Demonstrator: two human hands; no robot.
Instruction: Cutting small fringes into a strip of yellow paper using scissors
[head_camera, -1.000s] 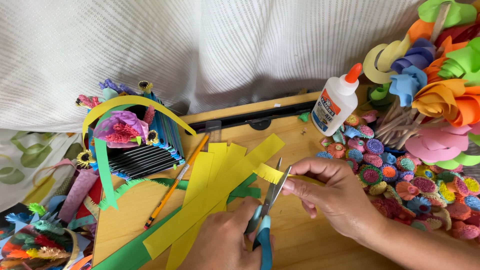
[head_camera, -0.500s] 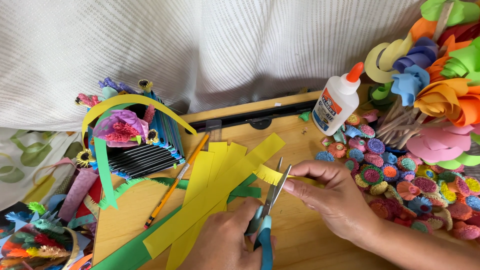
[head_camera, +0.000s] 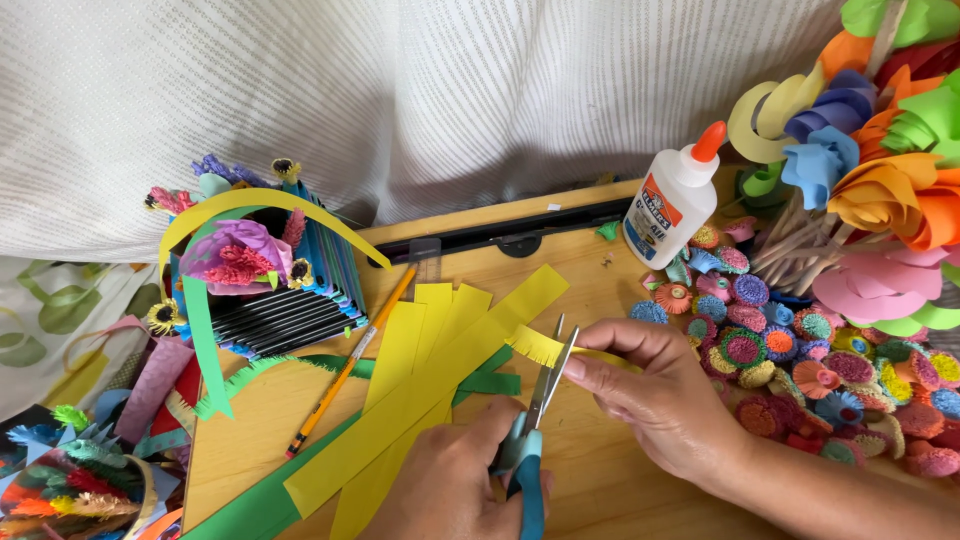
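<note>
My left hand (head_camera: 440, 490) grips blue-handled scissors (head_camera: 538, 400), blades pointing up and away from me. The blades sit against a narrow yellow paper strip (head_camera: 535, 347) with a fringed edge. My right hand (head_camera: 655, 395) comes in from the right and pinches that strip between thumb and fingers, just right of the blades. Under both hands lie several wider yellow paper strips (head_camera: 430, 340), fanned over green strips (head_camera: 260, 500) on a wooden board (head_camera: 600, 470).
A white glue bottle with an orange cap (head_camera: 672, 205) stands at the back. Many small rolled paper flowers (head_camera: 800, 360) and large paper blooms (head_camera: 880, 190) fill the right side. A decorated paper basket (head_camera: 260, 270) sits left, with a pencil (head_camera: 350, 365) beside it.
</note>
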